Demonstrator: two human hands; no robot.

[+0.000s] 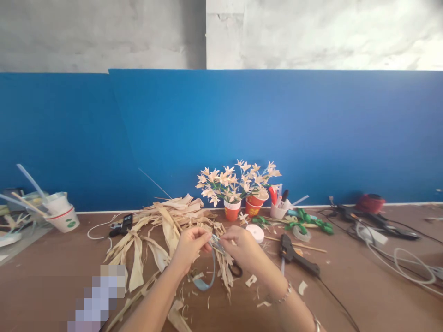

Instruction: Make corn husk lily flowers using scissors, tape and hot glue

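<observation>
Above the dry husks, my left hand [192, 246] is closed in a pinch on a narrow pale blue ribbon [205, 286]. The ribbon hangs in a loop below my fingers, close to the brown table. My right hand [239, 244] is closed too, its thumb and fingertips pinching at the same small blue piece between the hands; the exact hold is blurred. Dry corn husks [169, 221] spread behind and left of my hands. A dark loop, like a scissors handle [237, 269], shows partly beneath my right wrist.
Red paper cups [231, 212] with pale husk flowers [224, 180] stand behind my hands. Right of them are a white tape roll [255, 233], a black glue gun [297, 258] with its cord, and green leaves [304, 219]. A white cup [65, 216] stands left. A blue panel [221, 120] closes the back.
</observation>
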